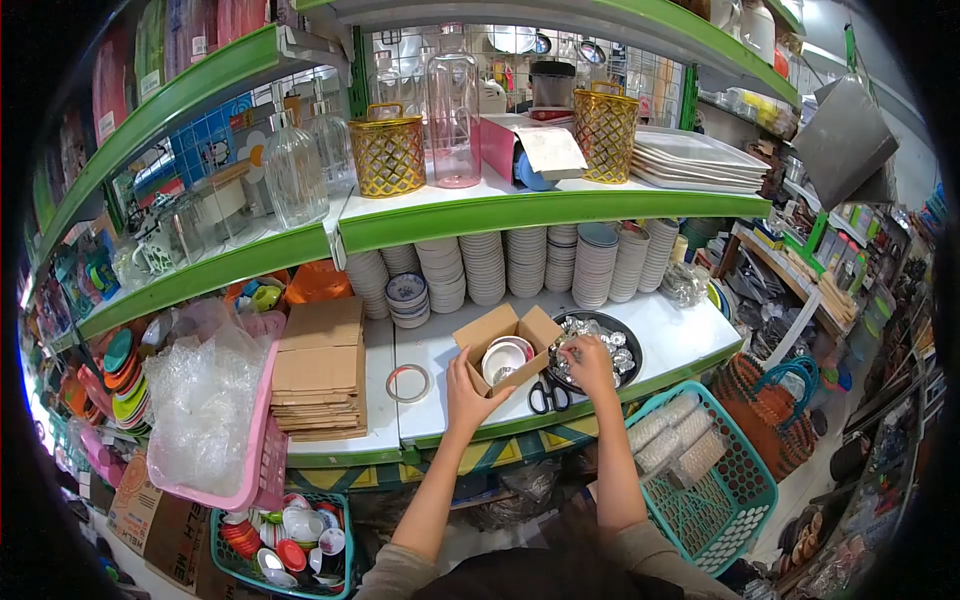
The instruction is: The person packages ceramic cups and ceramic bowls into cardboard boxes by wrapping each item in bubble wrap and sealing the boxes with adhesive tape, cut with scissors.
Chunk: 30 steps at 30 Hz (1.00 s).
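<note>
My left hand [468, 392] grips the near left side of a small open cardboard box [481, 335] on the white shelf. White bowls or cups [503, 356] sit inside the box. Just right of it, my right hand [590, 362] is over a round black tray [639, 358] of shiny silver pieces [622, 357]. Its fingers are pinched together; what they hold, if anything, is too small to name. Black-handled scissors [547, 396] lie between the box and the tray, at the shelf's front edge. A roll of tape [408, 383] lies flat to the left of the box.
Flattened cardboard boxes [318, 375] are stacked at left, beside a pink basket [262, 460] with bubble wrap [205, 400]. Stacked bowls [483, 268] line the back under an upper shelf [545, 217]. A teal basket [742, 465] with bubble-wrapped rolls [668, 440] stands right; another basket [345, 530] of dishes is below left.
</note>
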Motion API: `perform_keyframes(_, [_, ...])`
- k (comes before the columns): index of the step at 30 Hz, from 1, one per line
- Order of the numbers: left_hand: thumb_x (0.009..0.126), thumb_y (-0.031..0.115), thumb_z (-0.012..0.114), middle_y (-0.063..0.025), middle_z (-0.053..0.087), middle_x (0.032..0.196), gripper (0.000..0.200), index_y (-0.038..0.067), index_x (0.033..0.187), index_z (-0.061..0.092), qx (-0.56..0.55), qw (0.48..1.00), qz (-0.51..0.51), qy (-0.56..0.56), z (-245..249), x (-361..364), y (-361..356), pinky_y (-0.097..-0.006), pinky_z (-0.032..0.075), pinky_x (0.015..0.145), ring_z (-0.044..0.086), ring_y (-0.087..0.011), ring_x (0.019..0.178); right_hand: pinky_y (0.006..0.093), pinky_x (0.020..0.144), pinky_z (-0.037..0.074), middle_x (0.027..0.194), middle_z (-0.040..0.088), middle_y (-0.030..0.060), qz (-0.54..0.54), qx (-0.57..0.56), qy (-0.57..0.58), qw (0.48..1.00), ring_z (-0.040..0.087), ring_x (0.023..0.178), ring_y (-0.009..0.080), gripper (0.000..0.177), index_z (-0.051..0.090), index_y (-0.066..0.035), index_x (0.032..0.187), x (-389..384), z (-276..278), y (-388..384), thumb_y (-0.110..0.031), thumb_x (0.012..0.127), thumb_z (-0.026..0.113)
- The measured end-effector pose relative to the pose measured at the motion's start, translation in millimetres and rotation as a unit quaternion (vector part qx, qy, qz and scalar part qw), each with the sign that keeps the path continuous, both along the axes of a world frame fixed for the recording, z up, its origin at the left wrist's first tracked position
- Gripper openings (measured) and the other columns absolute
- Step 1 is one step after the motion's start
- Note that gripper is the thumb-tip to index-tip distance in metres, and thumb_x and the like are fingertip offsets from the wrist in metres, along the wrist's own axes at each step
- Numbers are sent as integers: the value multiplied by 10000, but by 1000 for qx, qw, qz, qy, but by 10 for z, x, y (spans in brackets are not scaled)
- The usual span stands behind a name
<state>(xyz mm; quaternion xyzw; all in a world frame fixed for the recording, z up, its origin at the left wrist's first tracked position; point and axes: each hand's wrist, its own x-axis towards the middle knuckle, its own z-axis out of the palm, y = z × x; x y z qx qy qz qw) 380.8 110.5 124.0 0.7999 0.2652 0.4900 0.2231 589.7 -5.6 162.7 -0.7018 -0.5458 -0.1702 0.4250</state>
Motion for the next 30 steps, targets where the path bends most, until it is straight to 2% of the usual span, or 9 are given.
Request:
perform_keyframes(1, [577,410,851,-181,438,1206,1002,34,1341,324,1,1000,0,-1,-2,1,0,-445,390,957,436,-359,1135,419,713,452,758,625,113,0,0,0,1000,567,767,309,56,658,-45,737,37,-61,-11,-51,692,691])
perform_keyframes(3, [579,409,851,-181,437,1211,1001,33,1342,323,1,1000,1,-2,-1,-2,-2,-444,389,960,435,-358,1138,425,826,444,753,647,114,-49,-74,-14,996,577,776,323,84,672,-42,714,62,-135,-31,-95,681,728])
perform_keyframes(6, [583,408,849,-183,435,1218,996,34,1342,324,-1,1000,0,-5,6,-5,-11,-445,387,965,433,-358,1142,426,845,443,703,645,112,-70,-133,12,989,583,796,324,104,684,-52,689,49,-168,-67,-125,649,745])
perform_keyframes(13, [588,403,849,-182,435,1212,991,34,1341,323,5,1000,0,-6,2,-3,-7,-446,390,959,436,-358,1135,415,812,450,683,646,124,-92,-140,-18,986,589,756,314,90,689,-45,688,102,-294,-54,-110,642,733])
perform_keyframes(19, [589,396,850,-178,438,1199,987,37,1341,323,9,1000,1,-8,21,-6,-22,-445,397,949,443,-359,1122,393,777,470,679,637,158,-65,-101,-21,993,585,620,316,71,682,-17,694,93,-185,-107,-79,674,708])
perform_keyframes(21, [588,392,851,-178,439,1198,985,38,1341,324,5,1000,0,-8,28,-7,-26,-445,398,949,444,-359,1121,388,707,476,689,632,154,-27,-85,84,992,594,658,307,97,671,0,698,104,-157,-109,-86,695,715])
perform_keyframes(24, [587,385,852,-179,441,1203,980,39,1340,327,1,1000,-2,-10,22,-3,-19,-445,397,951,444,-359,1127,390,656,471,723,629,150,-37,-69,114,990,595,699,299,121,661,11,715,77,-60,-116,-90,705,727])
perform_keyframes(27, [585,379,853,-181,443,1209,977,38,1337,331,7,1000,3,-9,20,-3,-19,-444,395,956,442,-360,1135,411,744,444,753,629,139,-44,-50,107,992,571,780,312,104,647,-9,720,-48,125,-128,-91,723,711])
perform_keyframes(30, [587,376,853,-182,441,1215,974,37,1336,332,4,1000,1,-10,28,-9,-24,-442,392,961,439,-361,1142,410,735,444,772,619,124,-32,19,58,998,562,780,313,82,648,-25,755,-216,274,-73,-87,734,697])
